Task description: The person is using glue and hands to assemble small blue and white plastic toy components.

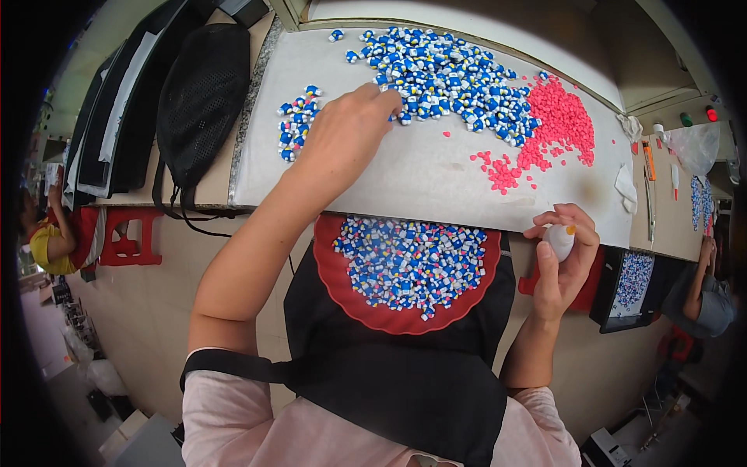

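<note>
A pale work surface (436,175) spreads across the view. Small blue-and-white pieces (443,74) lie heaped at its far side; the left hand (354,124) reaches their left edge, fingers curled, though I cannot tell whether it pinches one. The right hand (566,272) grips a white bottle (558,244) by the surface's near edge. Pink bits (562,117) lie right of the heap; closer in, a red bowl (330,272) holds more pieces.

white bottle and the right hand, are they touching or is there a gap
Touching. The head view shows the white bottle gripped in the right hand, with the thumb pressed against its side.
</note>
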Tool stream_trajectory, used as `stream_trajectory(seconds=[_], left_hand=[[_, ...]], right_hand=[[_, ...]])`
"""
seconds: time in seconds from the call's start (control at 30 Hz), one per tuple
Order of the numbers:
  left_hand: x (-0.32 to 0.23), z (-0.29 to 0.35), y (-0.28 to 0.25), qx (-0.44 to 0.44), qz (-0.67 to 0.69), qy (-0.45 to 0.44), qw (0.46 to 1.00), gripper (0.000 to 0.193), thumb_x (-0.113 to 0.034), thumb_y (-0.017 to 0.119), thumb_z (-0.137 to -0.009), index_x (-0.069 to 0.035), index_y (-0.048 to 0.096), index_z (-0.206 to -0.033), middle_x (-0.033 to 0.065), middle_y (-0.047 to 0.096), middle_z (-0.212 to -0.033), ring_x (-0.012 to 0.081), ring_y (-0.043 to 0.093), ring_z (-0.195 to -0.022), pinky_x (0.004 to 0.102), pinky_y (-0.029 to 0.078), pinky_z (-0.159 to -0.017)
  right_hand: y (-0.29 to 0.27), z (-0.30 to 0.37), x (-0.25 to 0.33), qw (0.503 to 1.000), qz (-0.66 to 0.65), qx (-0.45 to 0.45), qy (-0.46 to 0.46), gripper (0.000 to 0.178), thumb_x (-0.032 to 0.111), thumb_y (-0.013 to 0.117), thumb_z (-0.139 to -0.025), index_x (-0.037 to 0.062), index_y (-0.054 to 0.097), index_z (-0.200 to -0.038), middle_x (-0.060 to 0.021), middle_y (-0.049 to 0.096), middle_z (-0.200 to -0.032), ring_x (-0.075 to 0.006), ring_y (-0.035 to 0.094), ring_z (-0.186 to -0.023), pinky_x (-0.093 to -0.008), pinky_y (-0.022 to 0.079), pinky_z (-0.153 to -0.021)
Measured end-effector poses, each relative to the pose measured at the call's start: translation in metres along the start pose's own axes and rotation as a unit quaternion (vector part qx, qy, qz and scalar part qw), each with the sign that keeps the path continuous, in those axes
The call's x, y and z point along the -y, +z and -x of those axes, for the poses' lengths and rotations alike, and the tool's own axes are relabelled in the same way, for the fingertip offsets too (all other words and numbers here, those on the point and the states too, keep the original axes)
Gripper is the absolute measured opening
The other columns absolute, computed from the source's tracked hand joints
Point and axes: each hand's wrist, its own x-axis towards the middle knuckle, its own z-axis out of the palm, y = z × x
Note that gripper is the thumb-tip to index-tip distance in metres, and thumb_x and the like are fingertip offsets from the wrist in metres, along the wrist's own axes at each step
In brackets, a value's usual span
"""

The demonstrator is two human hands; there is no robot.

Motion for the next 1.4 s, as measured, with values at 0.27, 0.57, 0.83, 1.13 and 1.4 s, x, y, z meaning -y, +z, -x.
stream_trajectory(seconds=[0.27,0.57,0.83,1.13,1.4], left_hand=[[-0.04,0.019,-0.016,0.061,0.648,-0.13,0.748,0.024,-0.007,0.057,-0.078,0.002,0.054,-0.1,0.0125,0.057,-0.096,0.0171,0.059,-0.079,0.0266,0.047,-0.074],[-0.092,0.049,0.027,0.111,0.855,-0.184,0.473,0.029,-0.009,0.052,-0.082,0.001,0.049,-0.109,0.0147,0.056,-0.099,0.0171,0.057,-0.086,0.0284,0.046,-0.078],[-0.105,0.051,0.026,0.102,0.832,-0.185,0.513,0.028,-0.008,0.052,-0.082,0.001,0.049,-0.108,0.0155,0.056,-0.099,0.0175,0.057,-0.086,0.0301,0.045,-0.079],[-0.104,0.052,0.029,0.104,0.824,-0.188,0.524,0.027,-0.008,0.053,-0.081,0.002,0.05,-0.107,0.0155,0.057,-0.097,0.0182,0.057,-0.086,0.0319,0.046,-0.078],[-0.105,0.052,0.03,0.102,0.817,-0.18,0.538,0.027,-0.007,0.053,-0.081,0.003,0.05,-0.106,0.016,0.057,-0.097,0.0188,0.057,-0.086,0.032,0.047,-0.077]], right_hand=[[0.0,0.007,0.026,0.987,-0.087,-0.076,0.11,0.034,0.001,0.056,-0.069,-0.0007,0.043,-0.101,-0.0118,0.041,-0.101,-0.0191,0.051,-0.086,-0.027,0.049,-0.064],[-0.008,0.006,0.039,0.981,-0.1,-0.153,-0.063,0.047,0.02,0.077,-0.058,0.0077,0.044,-0.088,-0.0063,0.046,-0.079,-0.0143,0.05,-0.064,-0.0226,0.042,-0.055],[-0.003,0.013,0.039,0.984,0.039,-0.051,-0.167,0.043,0.009,0.078,-0.054,0.0048,0.047,-0.083,-0.0062,0.045,-0.078,-0.0117,0.046,-0.058,-0.0194,0.041,-0.045],[0.0,0.015,0.039,0.986,0.032,-0.056,-0.153,0.048,0.003,0.081,-0.045,0.0052,0.053,-0.083,-0.0079,0.052,-0.08,-0.0155,0.053,-0.058,-0.024,0.044,-0.048],[-0.003,0.017,0.038,0.985,0.057,-0.054,-0.154,0.039,0.006,0.079,-0.051,0.0042,0.053,-0.08,-0.0096,0.054,-0.078,-0.0163,0.052,-0.057,-0.0251,0.044,-0.049]])
